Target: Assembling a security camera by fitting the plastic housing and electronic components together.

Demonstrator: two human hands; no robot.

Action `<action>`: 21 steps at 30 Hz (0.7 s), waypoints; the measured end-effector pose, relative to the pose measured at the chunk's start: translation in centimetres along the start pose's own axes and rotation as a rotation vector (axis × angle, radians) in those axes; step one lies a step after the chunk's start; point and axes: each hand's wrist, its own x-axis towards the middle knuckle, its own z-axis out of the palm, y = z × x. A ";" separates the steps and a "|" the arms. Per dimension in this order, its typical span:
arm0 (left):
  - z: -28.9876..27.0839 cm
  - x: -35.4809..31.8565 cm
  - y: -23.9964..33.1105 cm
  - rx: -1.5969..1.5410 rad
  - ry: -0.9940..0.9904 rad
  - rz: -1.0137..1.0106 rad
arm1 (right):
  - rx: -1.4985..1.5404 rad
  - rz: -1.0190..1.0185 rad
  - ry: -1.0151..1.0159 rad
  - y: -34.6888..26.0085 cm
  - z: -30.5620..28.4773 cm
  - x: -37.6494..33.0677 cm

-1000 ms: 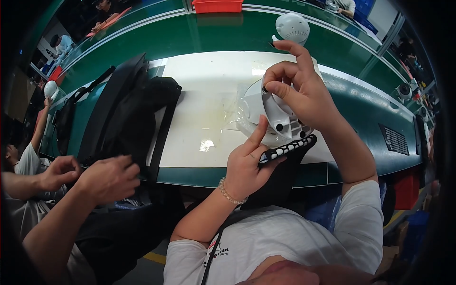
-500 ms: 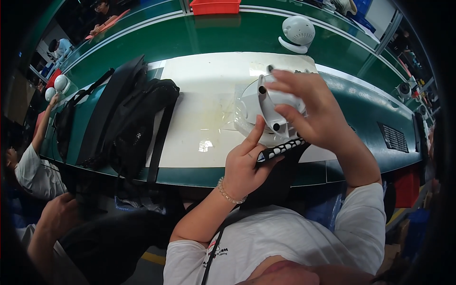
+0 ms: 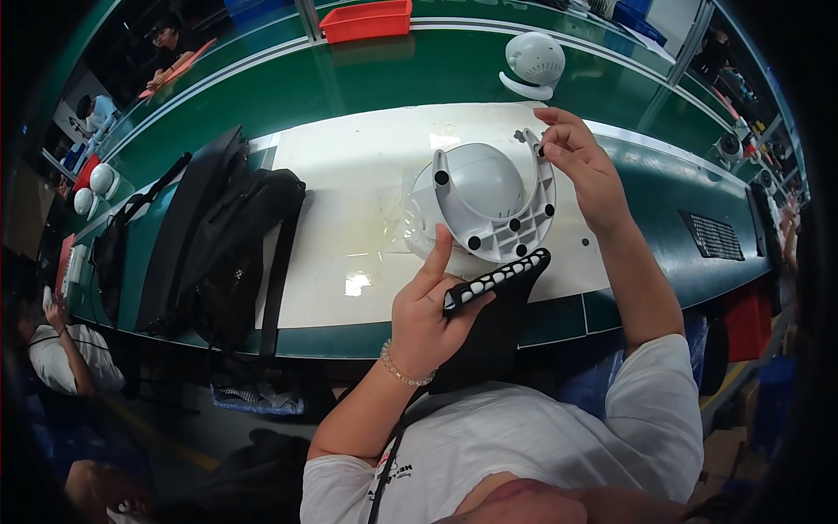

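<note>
While left hand [image 3: 429,316] grips black strip [image 3: 499,283] and right hand [image 3: 583,170] pinches white base [image 3: 450,210] at one prong, the black dot [image 3: 542,151] there might skew if pressed off-centre.

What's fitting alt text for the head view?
The left hand holds a black strip with white spots; the right hand is at one tip of a curved white part. A rounded white device sits farther back.
</note>
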 end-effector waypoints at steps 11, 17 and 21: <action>0.1 0.0 0.1 -0.035 -0.020 -0.021 | -0.412 -0.375 0.139 1.6 0.3 0.1; 0.1 -0.3 0.2 0.005 -0.053 -0.049 | -1.034 -0.798 0.101 1.1 -1.6 -0.2; 0.0 -0.2 0.4 -0.009 -0.059 -0.025 | 0.080 -0.078 0.162 1.5 -0.6 0.0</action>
